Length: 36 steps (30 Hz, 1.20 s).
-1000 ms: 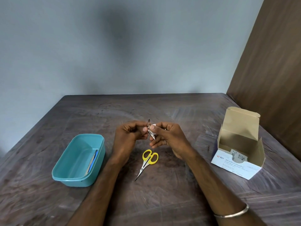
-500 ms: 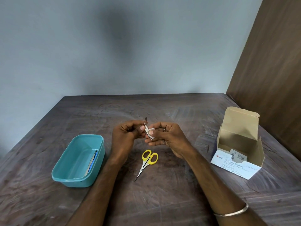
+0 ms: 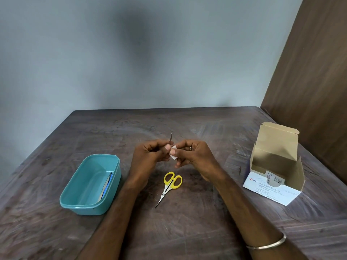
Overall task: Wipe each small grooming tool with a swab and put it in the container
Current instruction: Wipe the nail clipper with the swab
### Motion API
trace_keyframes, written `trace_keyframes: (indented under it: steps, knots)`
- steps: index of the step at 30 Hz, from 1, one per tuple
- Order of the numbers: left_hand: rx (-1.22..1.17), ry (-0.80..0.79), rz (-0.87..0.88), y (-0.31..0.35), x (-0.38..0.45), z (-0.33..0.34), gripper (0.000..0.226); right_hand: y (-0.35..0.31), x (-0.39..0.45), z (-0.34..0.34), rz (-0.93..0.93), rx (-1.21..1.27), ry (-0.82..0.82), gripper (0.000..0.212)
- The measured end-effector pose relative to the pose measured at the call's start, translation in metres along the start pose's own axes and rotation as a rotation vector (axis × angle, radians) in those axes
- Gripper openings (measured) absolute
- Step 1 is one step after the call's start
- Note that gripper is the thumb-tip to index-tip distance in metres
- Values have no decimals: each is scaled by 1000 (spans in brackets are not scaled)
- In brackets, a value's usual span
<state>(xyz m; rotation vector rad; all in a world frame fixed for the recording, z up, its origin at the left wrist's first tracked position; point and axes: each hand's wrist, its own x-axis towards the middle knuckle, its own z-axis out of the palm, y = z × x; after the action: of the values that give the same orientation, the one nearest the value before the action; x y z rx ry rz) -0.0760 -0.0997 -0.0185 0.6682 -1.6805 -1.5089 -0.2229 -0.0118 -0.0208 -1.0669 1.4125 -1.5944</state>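
Note:
My left hand pinches a thin metal grooming tool whose pointed tip sticks up above the fingers; the rest of it is hidden in my grip. Touching it from the right, my right hand holds a small white swab between thumb and fingers. Both hands hover over the middle of the dark wooden table. Small yellow-handled scissors lie on the table just below them, blades pointing toward me. At the left stands the teal container, with a flat blue-edged tool leaning on its right wall.
An open cardboard box of alcohol swabs stands at the right, lid flap up. A brown wooden panel rises behind it; a grey wall runs along the table's far edge.
The swab in my right hand has slid down along the metal tool, from near its upper part to below my left thumb. The tool's tip stands a little more upright.

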Motion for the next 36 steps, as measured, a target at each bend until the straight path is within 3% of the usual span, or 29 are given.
trace_keyframes:
  steps: [8,21,28,36]
  knots:
    - [-55,23,-68,8,-3,0,10,7,3,0,-129,-263,50,16]
    - [-100,96,-126,8,-2,-1,8,11,6,-2,-164,-206,-35,5]
    - [-45,34,-108,9,-5,1,13,9,4,-1,-152,-211,9,19]
    - [-59,28,-146,9,-3,1,14,13,5,2,-171,-285,32,19]
